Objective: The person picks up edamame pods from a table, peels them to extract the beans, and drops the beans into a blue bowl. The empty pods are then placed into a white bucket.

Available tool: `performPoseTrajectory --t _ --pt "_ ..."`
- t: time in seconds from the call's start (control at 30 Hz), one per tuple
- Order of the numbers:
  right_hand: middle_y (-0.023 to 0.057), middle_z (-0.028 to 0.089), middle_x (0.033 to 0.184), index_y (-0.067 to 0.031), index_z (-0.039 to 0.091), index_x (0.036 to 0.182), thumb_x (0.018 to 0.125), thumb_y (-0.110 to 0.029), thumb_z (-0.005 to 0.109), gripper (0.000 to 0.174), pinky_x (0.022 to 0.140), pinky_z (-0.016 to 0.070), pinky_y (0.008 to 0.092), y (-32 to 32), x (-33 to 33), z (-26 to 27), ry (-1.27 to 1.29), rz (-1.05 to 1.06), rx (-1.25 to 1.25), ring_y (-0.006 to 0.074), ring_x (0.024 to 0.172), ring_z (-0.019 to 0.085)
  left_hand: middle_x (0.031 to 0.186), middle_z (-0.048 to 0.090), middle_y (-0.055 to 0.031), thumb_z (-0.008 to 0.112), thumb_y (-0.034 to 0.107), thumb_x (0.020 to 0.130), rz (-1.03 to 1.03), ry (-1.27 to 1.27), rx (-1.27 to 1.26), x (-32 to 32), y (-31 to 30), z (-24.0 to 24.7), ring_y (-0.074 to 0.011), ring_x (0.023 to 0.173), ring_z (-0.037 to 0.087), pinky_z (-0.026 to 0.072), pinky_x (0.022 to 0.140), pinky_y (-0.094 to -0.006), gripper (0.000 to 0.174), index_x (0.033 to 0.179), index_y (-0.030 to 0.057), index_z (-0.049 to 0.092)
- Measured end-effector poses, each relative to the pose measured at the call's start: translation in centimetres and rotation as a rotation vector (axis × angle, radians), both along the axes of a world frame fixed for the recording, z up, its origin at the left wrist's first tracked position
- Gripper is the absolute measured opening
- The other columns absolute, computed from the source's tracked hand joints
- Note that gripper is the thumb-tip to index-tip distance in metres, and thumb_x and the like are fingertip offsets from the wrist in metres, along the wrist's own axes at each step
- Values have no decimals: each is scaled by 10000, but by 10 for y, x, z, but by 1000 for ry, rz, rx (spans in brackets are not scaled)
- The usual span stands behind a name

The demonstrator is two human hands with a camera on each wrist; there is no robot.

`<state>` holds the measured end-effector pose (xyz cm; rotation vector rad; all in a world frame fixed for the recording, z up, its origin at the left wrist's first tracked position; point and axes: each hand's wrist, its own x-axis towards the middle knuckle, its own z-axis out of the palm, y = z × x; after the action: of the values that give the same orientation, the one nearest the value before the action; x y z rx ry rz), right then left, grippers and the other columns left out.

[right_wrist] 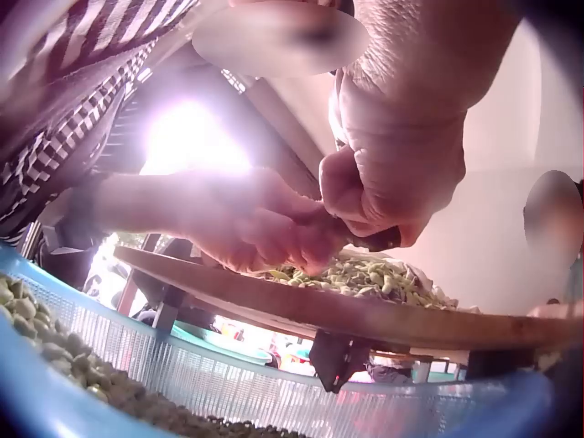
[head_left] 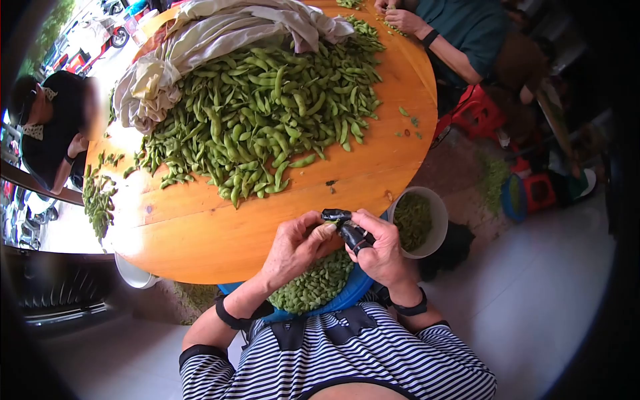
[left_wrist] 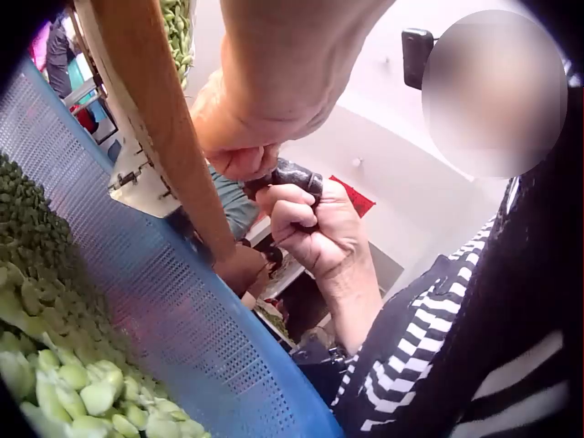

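Above the table's near edge, my two hands meet over a small green soybean pod, mostly hidden by fingers. My left hand pinches the soybean pod between thumb and fingertips. Against it, my right hand grips from the other side, the other fingers curled; black wraps cover its thumb and a finger. Below both hands, a blue mesh basket at my lap holds shelled green beans. A large heap of soybean pods covers much of the tabletop ahead.
A pale crumpled cloth lies over the heap's far side on the round wooden table. A white bucket of green scraps stands at right. Another person's hands work across the table; a second person sits at left.
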<state>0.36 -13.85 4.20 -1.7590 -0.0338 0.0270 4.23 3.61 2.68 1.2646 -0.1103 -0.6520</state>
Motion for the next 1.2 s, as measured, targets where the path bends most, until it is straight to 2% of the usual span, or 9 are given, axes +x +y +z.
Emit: performPoseTrajectory --t 0.23,0.5,0.57,0.67,0.93,1.03,1.1,1.17,1.2 --pt "0 500 751 66 591 977 747 12 412 297 489 390 192 0 -1 4 218 47 187 33 558 430 611 548 19 533 244 988 -168 70 59 13 14 1 -41 487 451 320 435 -192 242 888 32 591" --pt "155 522 816 17 600 1037 692 74 531 357 622 469 378 21 -9 -3 -338 -159 -499 352 710 568 929 628 -27 471 160 993 -26 203 -208 -6 -7 -17 -81 758 590 486 667 -214 222 1156 28 546" --pt "146 521 831 6 604 1062 666 69 556 404 632 473 397 24 -12 -1 -341 -154 -502 344 721 577 998 614 -23 443 126 987 -29 251 -263 -9 -7 -19 -96 853 596 499 758 -232 230 1171 32 545" --pt "147 514 790 6 617 1072 648 71 510 443 622 468 352 14 -6 3 -291 -96 -397 322 699 567 698 450 39 370 52 942 43 295 -343 -11 -13 -13 -74 613 402 357 573 -220 260 1121 5 554" --pt "12 559 666 25 616 940 752 41 439 259 478 412 215 -20 -6 3 107 -72 220 60 539 494 802 551 2 427 35 937 -58 265 -347 -11 -4 -9 -112 743 507 427 696 -239 259 1161 23 557" --pt "22 576 694 16 625 947 748 45 442 271 462 383 188 -68 -11 14 10 -153 170 41 536 482 901 637 -66 512 23 909 -357 -34 -108 -13 5 8 -184 819 591 490 758 -290 253 1153 3 575" --pt "107 638 763 42 625 1013 714 60 461 342 530 457 260 -111 -18 10 110 -424 -122 157 571 579 989 657 -133 567 -1 879 -726 -747 122 -10 12 15 -264 905 633 516 831 -339 236 1110 -5 610" --pt "215 661 873 63 608 1089 674 89 473 436 696 504 351 -145 -21 3 -167 -401 -895 335 748 652 986 659 -136 581 -58 790 -570 -985 352 7 14 18 -309 897 636 533 788 -375 257 1028 13 647" --pt "275 633 931 70 589 1124 645 100 477 493 846 473 394 -140 -21 14 74 -474 -969 424 938 616 972 664 -121 584 -68 761 -512 -1137 551 24 15 26 -307 884 641 539 768 -375 259 995 17 654"
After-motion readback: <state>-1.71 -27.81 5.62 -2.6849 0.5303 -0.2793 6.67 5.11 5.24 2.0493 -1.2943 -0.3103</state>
